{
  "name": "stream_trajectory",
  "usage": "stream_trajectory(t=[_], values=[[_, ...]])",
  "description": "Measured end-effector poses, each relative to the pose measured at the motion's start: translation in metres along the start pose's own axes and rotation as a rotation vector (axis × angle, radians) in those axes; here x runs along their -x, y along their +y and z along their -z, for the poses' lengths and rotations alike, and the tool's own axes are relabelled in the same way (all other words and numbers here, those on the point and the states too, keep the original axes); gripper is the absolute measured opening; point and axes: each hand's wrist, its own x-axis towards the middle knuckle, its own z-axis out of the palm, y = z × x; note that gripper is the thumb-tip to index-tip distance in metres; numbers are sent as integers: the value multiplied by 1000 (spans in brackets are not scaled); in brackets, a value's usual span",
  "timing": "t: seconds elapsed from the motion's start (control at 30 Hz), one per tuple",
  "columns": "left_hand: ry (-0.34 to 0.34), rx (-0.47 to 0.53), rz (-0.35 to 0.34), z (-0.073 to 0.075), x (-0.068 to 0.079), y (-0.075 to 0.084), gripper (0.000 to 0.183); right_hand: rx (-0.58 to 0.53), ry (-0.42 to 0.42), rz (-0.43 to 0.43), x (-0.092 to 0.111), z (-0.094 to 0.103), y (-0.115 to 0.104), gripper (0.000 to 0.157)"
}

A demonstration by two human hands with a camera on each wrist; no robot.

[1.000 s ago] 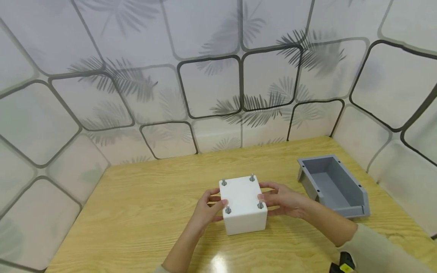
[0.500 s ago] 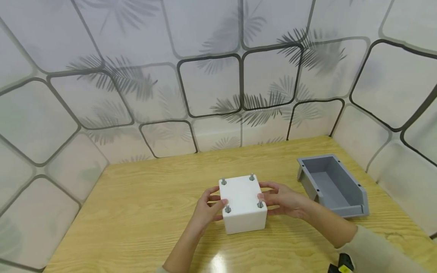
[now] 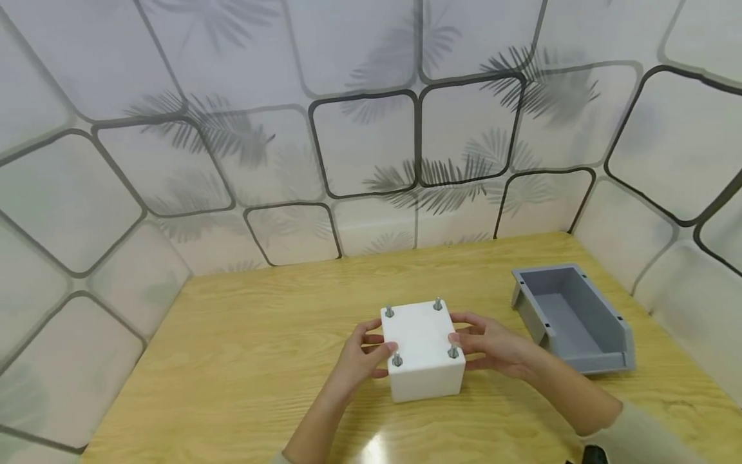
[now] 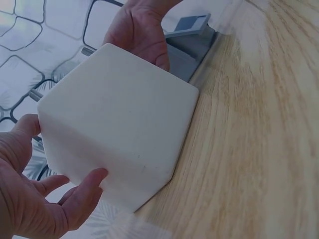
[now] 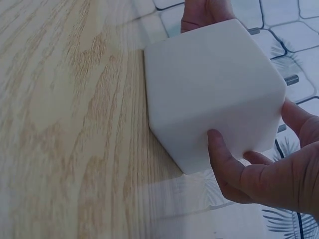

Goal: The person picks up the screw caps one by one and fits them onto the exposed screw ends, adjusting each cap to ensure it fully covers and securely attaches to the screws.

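A white block (image 3: 422, 338) with rounded edges sits on the wooden table, a metal bolt standing up at each corner of its top face. On its left side my left hand (image 3: 359, 357) grips it, thumb at the top edge beside the near-left bolt (image 3: 397, 359) and fingers along the side. My right hand (image 3: 489, 345) grips the opposite side, its thumb by the near-right bolt (image 3: 453, 352). In the left wrist view, the block's smooth side (image 4: 119, 99) faces the camera. The right wrist view has fingertips (image 5: 215, 137) touching the block's wall.
A grey open-front plastic bin (image 3: 536, 309) stands on the wooden table (image 3: 261, 361) to the right, beyond my right forearm. Patterned curtain-like walls (image 3: 365, 142) border the table at the back and sides. A black object (image 3: 594, 454) shows partly by my right sleeve.
The head view has shifted slightly, so everything appears a little further right. Both hands keep the same grip, and the block stays in place on the table.
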Motion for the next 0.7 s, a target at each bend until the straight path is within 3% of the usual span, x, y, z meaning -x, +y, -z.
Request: stream_trajectory(t=[0.33,0.7], values=[[21,26,1,-2,-2,-2,66,38,-32,16,1,7,-1,73],[32,19,4,-6,0,-2,66,1,-26,38,4,8,4,74]])
